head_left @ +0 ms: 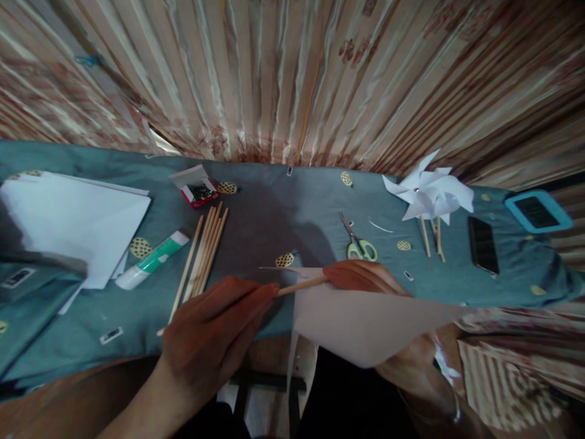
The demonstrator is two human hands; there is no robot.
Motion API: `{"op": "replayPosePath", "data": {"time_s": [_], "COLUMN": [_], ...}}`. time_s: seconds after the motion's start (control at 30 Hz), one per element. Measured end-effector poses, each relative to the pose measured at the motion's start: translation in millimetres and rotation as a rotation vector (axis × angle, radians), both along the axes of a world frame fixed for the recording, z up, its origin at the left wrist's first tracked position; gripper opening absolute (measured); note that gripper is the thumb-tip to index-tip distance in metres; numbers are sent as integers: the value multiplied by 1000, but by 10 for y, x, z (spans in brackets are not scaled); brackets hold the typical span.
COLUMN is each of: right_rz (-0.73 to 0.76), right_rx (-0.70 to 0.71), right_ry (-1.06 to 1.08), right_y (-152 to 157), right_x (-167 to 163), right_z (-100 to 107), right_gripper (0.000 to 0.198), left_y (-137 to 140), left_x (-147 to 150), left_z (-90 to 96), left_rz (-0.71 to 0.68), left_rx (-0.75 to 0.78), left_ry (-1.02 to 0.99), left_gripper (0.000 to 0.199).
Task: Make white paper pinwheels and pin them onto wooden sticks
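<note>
Pinching a slim wooden stick [301,285] between thumb and fingers, the left hand [214,323] was to the left of the green-handled scissors [354,237] and nearer the wearer; the right hand [361,275] was on the wearer's side of those scissors, its fingers closed on a white paper piece [365,323] and meeting the stick's other end, though the paper hid its thumb; this paper was bent, spread below the scissors' handles and over the table edge, one narrow flap hanging down and a thin point reaching leftward; the scissors lay on a teal tablecloth [315,189] printed with pineapples, blades pointing away from the wearer; just right of them was a thin curled paper strip [381,226]; farther right stood white paper pinwheels [450,194], bunched together, with wooden handles [425,236] showing beneath, then a dark smartphone [483,245] and a blue-framed device [539,211]; left of the scissors lay a bundle of wooden sticks [211,247], with an open red-and-white box [200,192] of small metal pieces just beyond it; farther left were a green-and-white glue tube [155,259] and stacked white paper sheets [77,219]; behind the scissors, a pleated curtain [274,73] rose along the table's far edge.
</note>
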State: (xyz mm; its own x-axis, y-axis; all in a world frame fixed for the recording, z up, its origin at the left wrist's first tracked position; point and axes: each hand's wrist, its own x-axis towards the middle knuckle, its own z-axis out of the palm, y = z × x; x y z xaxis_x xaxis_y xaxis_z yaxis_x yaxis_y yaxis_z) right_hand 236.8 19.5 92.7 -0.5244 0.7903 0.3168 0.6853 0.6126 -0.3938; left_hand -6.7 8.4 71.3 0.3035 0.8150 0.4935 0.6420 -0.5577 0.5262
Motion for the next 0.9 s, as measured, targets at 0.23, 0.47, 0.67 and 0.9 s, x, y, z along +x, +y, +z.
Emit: {"op": "replayPosePath", "data": {"time_s": [0.23,0.47,0.67,0.9], "right_rz": [41,68,105,294], "right_rx": [38,-381,-598,-720], "right_ry": [172,87,-163,-300], "right_y": [197,396,497,702], "right_x": [-77,-135,-135,-274], "right_z": [-30,163,440,256], "right_gripper": [28,21,18,16], "left_y": [6,-57,-250,-487], "left_x": [78,136,271,365], "left_z": [-219,-250,-272,-357], "left_rz": [29,49,42,123], "left_rx": [-247,-661,-991,-1292], "left_ry": [-250,-554,-947,-1206], "left_gripper": [20,17,19,36]}}
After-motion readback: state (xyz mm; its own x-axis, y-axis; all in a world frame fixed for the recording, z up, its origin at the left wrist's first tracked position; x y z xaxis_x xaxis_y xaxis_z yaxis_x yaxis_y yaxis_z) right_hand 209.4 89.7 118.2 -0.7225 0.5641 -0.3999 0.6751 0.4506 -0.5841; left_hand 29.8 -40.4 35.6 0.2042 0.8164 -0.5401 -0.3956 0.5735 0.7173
